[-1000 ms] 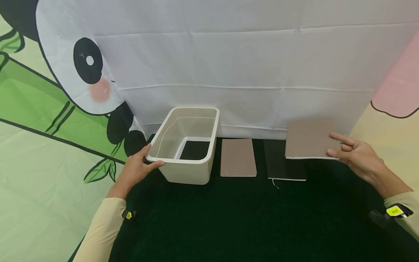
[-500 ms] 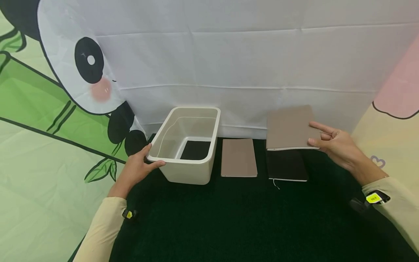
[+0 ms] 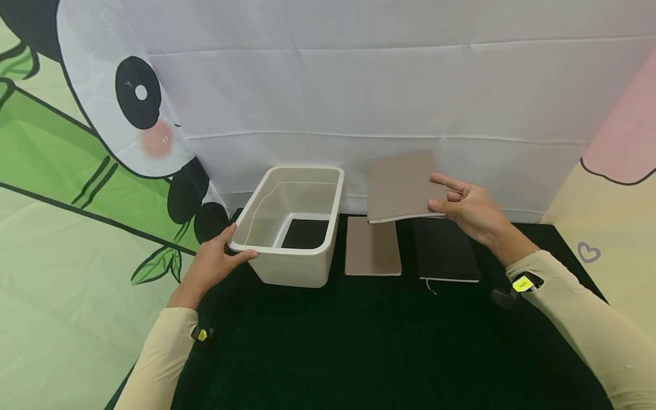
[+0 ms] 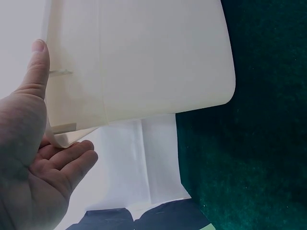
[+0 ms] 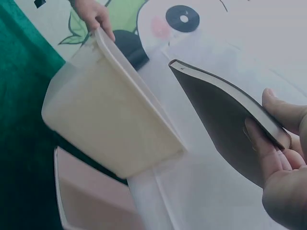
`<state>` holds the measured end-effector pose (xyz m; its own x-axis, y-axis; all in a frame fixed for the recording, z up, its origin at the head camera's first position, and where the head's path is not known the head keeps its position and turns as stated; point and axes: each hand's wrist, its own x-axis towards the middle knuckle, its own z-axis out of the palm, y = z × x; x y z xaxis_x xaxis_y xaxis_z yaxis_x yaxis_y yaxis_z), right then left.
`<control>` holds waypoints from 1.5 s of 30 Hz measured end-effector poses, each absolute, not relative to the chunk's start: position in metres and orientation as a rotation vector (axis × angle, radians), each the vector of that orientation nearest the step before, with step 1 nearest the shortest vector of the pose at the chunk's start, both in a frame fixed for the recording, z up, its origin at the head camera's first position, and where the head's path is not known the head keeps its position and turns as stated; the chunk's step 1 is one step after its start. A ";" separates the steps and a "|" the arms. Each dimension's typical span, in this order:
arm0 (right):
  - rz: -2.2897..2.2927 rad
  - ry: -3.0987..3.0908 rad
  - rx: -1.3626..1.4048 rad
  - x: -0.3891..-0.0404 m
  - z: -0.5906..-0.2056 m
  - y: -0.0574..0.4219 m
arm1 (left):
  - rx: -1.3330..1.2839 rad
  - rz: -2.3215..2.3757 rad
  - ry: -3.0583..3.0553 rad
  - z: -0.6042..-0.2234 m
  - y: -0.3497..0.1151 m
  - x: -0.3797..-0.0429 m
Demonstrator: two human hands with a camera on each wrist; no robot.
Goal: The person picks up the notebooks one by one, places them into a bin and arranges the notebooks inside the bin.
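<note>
My left hand (image 3: 214, 265) grips the near left corner of a cream plastic bin (image 3: 294, 267), thumb against the rim and fingers under it in the left wrist view. A flat black rectangle (image 3: 304, 234) lies on the bin's floor. My right hand (image 3: 471, 210) pinches a pinkish-brown notebook (image 3: 401, 185) by its right edge, thumb on one cover and fingers on the other. That notebook is raised, tilted, and overlaps the top of a second pinkish-brown notebook (image 3: 373, 256) lying right of the bin. In the right wrist view, the held notebook (image 5: 211, 110) shows its page edges and shaded underside.
A black notebook (image 3: 446, 253) with a pale ribbon lies right of the second brown one. All rest on a dark green cloth (image 3: 369, 341). Behind stands a white backdrop (image 3: 359, 91) with a cartoon panda at left.
My right hand has carried the brown notebook leftward and slightly up, from over the black notebook to over the other brown one. The left hand and bin stay in place.
</note>
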<state>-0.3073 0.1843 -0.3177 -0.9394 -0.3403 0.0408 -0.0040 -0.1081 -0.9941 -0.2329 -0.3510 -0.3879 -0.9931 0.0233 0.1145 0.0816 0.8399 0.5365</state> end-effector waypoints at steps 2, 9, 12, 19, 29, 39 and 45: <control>-2.137 1.946 -0.377 -0.310 -0.316 0.174 | -0.086 -0.858 -2.913 -0.388 -0.350 -0.234; -2.130 1.895 -0.430 -0.320 -0.312 0.148 | -0.087 -0.860 -2.916 -0.387 -0.350 -0.234; -2.143 1.854 -0.446 -0.325 -0.308 0.137 | -0.088 -0.857 -2.920 -0.387 -0.350 -0.234; -2.147 1.844 -0.414 -0.339 -0.299 0.103 | -0.090 -0.843 -2.919 -0.387 -0.352 -0.235; -2.184 1.765 -0.402 -0.351 -0.299 0.055 | -0.070 -0.839 -2.926 -0.388 -0.348 -0.235; -2.098 1.839 -0.427 -0.363 -0.305 0.013 | -0.063 -0.869 -2.906 -0.391 -0.348 -0.235; -2.039 1.873 -0.400 -0.371 -0.312 -0.009 | -0.061 -0.873 -2.897 -0.391 -0.346 -0.235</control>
